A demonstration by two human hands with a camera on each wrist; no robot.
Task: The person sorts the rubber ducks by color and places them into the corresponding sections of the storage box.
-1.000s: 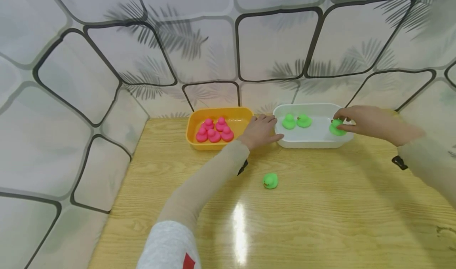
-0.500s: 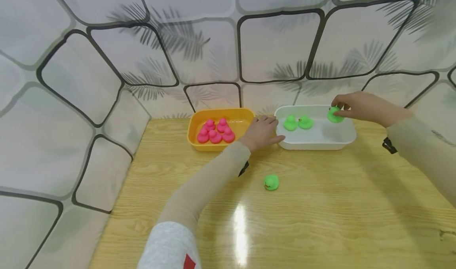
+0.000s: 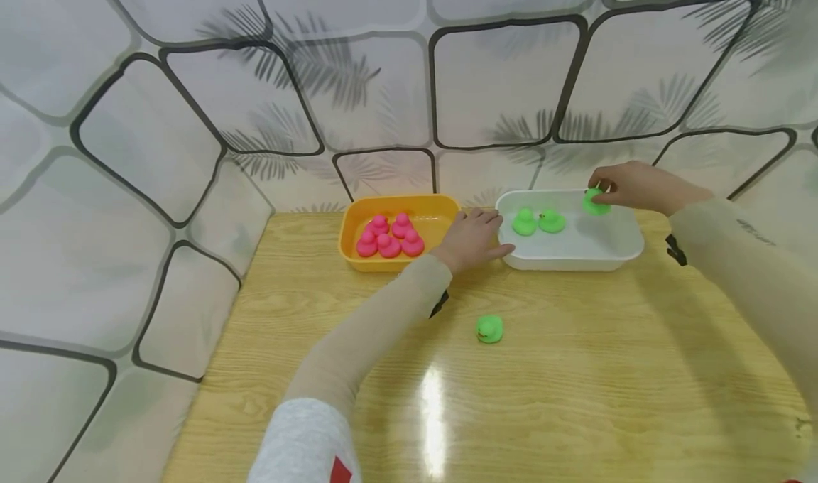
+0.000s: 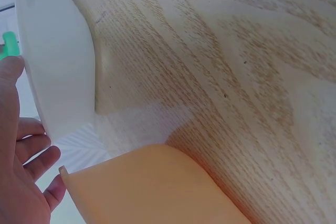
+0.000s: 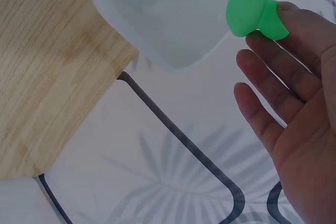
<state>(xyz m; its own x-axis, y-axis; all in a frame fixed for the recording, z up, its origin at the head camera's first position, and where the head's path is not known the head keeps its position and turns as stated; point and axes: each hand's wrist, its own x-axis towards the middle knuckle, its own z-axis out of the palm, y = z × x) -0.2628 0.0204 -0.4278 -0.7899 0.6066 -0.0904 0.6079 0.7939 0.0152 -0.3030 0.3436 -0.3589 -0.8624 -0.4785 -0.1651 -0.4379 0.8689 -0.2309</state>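
Note:
Between thumb and fingertips, my right hand (image 3: 642,187) pinches a green rubber duck (image 5: 251,9) over the far right part of the white tray (image 3: 575,264). Two more green ducks, one at the far left (image 3: 524,222) and one beside it (image 3: 552,221), sit inside that tray. My left hand (image 3: 471,240) rests between the two containers, its fingers extended and its thumb right at the white tray's left rim; in the left wrist view its little finger is close to the rim of the orange tray (image 4: 152,182). A single green duck (image 3: 489,329) lies on the table in front of the trays.
Several pink ducks (image 3: 388,246) are grouped in the left part of the orange tray. Both trays stand at the back of the wooden table (image 3: 575,369), against a patterned wall (image 3: 498,85) that also bounds the left side.
The right hand has raised the pinched duck from low in the white tray and moved it backward and slightly left. The left hand has stayed in place.

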